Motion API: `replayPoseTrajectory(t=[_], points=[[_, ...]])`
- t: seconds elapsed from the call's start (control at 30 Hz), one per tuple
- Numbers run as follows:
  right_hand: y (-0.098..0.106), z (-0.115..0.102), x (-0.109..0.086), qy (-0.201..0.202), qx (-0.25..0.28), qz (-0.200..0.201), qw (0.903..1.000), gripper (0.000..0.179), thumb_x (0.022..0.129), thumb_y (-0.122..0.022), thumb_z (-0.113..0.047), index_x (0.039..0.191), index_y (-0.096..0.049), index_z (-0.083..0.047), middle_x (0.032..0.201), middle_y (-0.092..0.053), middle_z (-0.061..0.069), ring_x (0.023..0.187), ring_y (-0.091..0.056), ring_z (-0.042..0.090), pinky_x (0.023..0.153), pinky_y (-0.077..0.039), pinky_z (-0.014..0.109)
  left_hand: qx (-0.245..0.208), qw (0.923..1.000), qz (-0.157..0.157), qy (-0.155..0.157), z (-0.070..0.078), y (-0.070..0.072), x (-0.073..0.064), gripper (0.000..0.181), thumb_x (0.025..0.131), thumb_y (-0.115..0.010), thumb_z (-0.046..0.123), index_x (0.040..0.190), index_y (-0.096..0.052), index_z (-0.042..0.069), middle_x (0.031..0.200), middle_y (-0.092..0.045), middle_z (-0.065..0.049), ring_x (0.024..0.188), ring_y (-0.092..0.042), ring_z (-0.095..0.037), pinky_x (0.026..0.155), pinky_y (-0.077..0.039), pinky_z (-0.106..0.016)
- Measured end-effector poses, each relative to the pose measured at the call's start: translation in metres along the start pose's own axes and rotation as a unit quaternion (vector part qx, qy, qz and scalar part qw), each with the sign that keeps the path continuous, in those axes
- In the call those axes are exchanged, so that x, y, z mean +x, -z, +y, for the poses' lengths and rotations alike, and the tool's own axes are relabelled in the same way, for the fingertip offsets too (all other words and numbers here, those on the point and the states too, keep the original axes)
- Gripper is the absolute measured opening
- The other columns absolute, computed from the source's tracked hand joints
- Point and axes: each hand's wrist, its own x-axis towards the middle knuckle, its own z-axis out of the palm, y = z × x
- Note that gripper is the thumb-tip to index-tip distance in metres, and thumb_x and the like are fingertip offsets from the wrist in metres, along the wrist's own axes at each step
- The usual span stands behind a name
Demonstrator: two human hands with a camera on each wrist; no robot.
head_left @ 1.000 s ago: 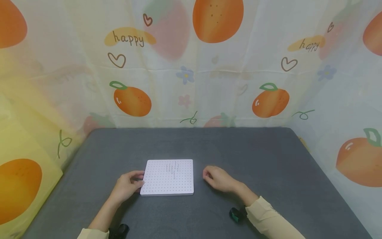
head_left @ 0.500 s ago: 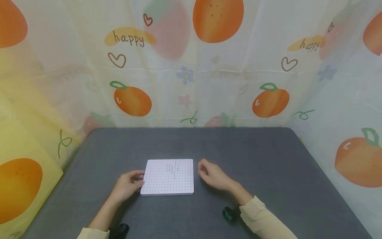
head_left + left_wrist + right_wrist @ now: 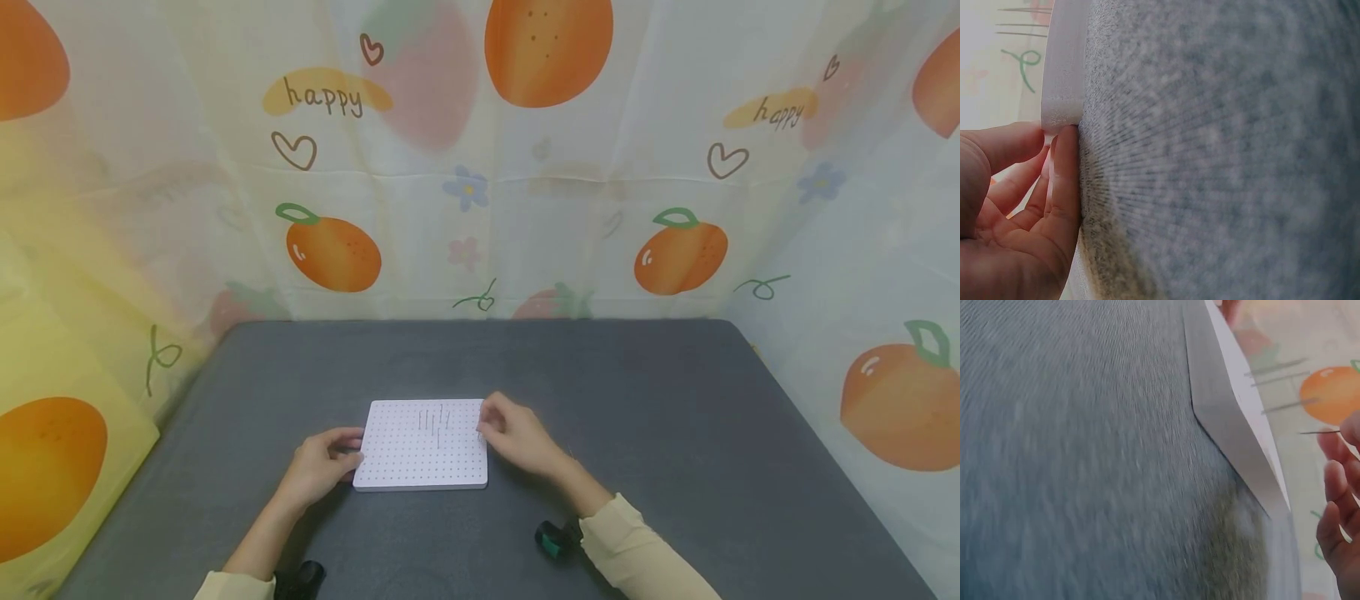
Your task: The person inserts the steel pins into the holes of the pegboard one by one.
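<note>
A white square pegboard [image 3: 397, 468] with rows of small holes lies on the grey table. Several thin dark needles [image 3: 1282, 365] stand upright in its far middle part. My left hand [image 3: 318, 468] grips the board's left edge, thumb at the top rim and fingers against the side, as the left wrist view shows. At the board's right edge, my right hand [image 3: 523, 435] pinches a thin needle [image 3: 1317, 432] between thumb and forefinger. Its tip points toward the board, and its other end is hidden in the fingers.
The grey cloth-covered table [image 3: 637, 375] extends around the board. A fruit-patterned curtain [image 3: 555, 242] hangs behind and at both sides. Dark wrist devices [image 3: 555, 540] sit under both forearms, near the cream sleeves.
My right hand has moved left and slightly away from me, from beside the board to over its right edge. The left hand and the board have stayed in place.
</note>
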Motion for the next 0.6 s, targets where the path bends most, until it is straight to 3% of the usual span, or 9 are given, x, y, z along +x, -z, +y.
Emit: replayPoseTrajectory(t=[0.3, 0.6], points=[[-0.014, -0.009, 0.006, -0.006, -0.005, 0.055, 0.9985, 0.009, 0.083, -0.064, -0.013, 0.086, -0.057, -0.019, 0.074, -0.056, -0.009, 0.061, -0.046, 0.007, 0.053, -0.036, 0.020, -0.003, 1.0000, -0.001, 0.002, 0.001, 0.001, 0.000, 0.042, 0.083, -0.062, 0.005, 0.124, -0.054, 0.003, 0.111, -0.060, -0.015, 0.078, -0.057, -0.016, 0.060, -0.051, -0.025], [-0.027, -0.016, 0.009, -0.007, -0.037, 0.055, 0.9978, 0.006, 0.081, -0.065, -0.016, 0.083, -0.060, -0.019, 0.070, -0.054, -0.009, 0.061, -0.046, 0.006, 0.053, -0.037, 0.020, -0.008, 1.0000, -0.003, 0.002, 0.000, 0.001, 0.000, 0.041, 0.083, -0.063, 0.005, 0.124, -0.054, 0.003, 0.111, -0.060, -0.015, 0.078, -0.057, -0.016, 0.061, -0.051, -0.026]])
